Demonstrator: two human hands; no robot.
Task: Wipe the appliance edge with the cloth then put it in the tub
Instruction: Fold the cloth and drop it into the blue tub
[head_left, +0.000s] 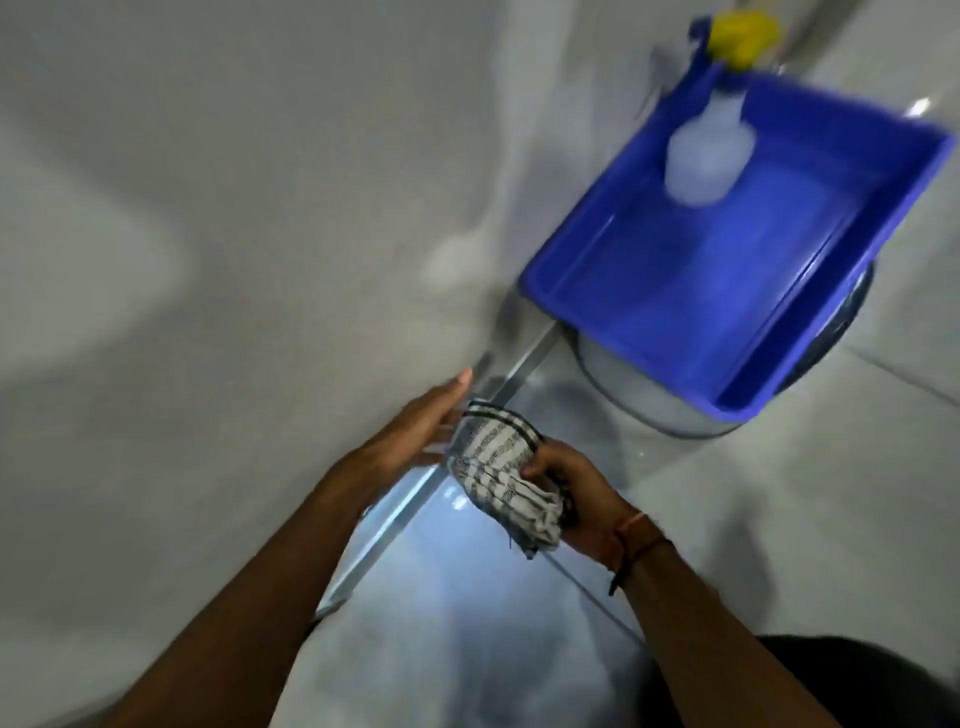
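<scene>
A bunched cloth (501, 467), white with dark stripes, is gripped in my right hand (576, 501) low in the middle of the view. Its upper end rests against the metallic edge (514, 371) of the pale grey appliance (234, 234). My left hand (415, 423) lies flat with fingers extended on the appliance face, just left of the cloth. The blue rectangular tub (613, 228) sits at the upper right, beyond the cloth along the same edge.
A translucent spray bottle (706, 150) with a yellow head (743, 31) stands in the tub's far end. The tub rests on a round grey stand (654, 410). Glossy pale floor tiles (779, 493) spread below and to the right. The frame is motion-blurred.
</scene>
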